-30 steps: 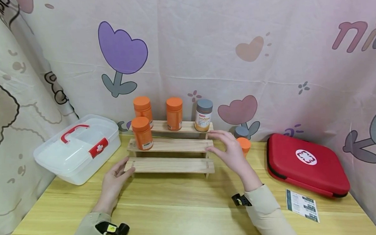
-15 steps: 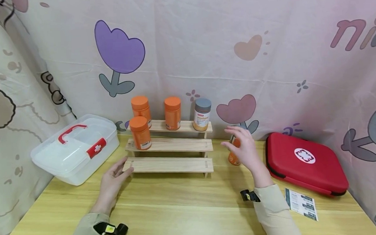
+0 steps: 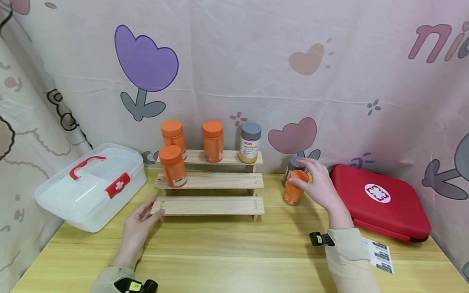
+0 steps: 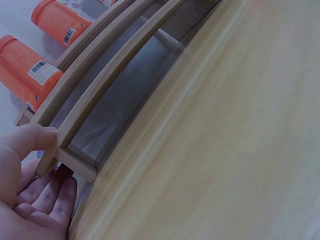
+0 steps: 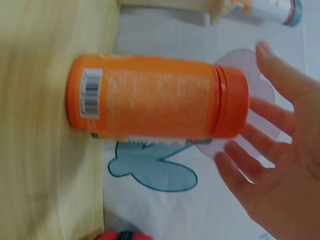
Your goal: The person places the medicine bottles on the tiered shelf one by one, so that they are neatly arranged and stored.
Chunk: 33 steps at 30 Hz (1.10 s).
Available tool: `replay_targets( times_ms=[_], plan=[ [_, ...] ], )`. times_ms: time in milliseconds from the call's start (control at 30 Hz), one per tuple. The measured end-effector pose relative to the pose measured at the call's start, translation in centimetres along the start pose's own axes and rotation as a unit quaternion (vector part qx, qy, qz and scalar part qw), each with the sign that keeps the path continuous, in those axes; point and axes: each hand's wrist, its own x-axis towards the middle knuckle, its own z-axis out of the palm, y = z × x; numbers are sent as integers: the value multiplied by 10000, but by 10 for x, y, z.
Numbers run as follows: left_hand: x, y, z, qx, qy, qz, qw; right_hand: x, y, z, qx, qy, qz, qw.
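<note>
My left hand (image 3: 138, 226) grips the left end of the lowest step of a three-tier wooden rack (image 3: 207, 206); in the left wrist view its thumb lies on the plank's end and its fingers curl underneath. To the right of the rack an orange bottle (image 3: 292, 194) stands upright on the table. My right hand (image 3: 321, 185) is around its lid, thumb and fingers spread apart. In the right wrist view, the fingers (image 5: 267, 117) are right by the lid of that orange bottle (image 5: 160, 97). Behind it is a grey-lidded bottle (image 3: 294, 164), partly hidden.
Two orange bottles (image 3: 213, 143) and a grey-lidded bottle (image 3: 250, 145) stand on the top tier, another orange bottle (image 3: 173, 167) on the middle one. A clear first-aid box (image 3: 97, 184) is at left. A red case (image 3: 381, 205) and a printed card (image 3: 380, 256) lie at right.
My right hand has left the right end of the rack and moved rightward to the orange bottle on the table. The left hand stays at the rack. The head view has shifted slightly.
</note>
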Motion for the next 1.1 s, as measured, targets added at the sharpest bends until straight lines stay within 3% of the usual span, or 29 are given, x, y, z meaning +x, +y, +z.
replay_targets(
  times_ms=[133, 300, 1100],
  plan=[
    [0, 0, 0, 46, 19, -28, 10000, -2, 8, -3, -112, -327, -42, 9994],
    [0, 0, 1, -10, 32, -72, 10000, -2, 11, -1, -42, -414, -75, 9991],
    [1, 0, 1, -18, 50, -68, 10000, -1, 9, -1, 161, -128, -78, 9998]
  ],
)
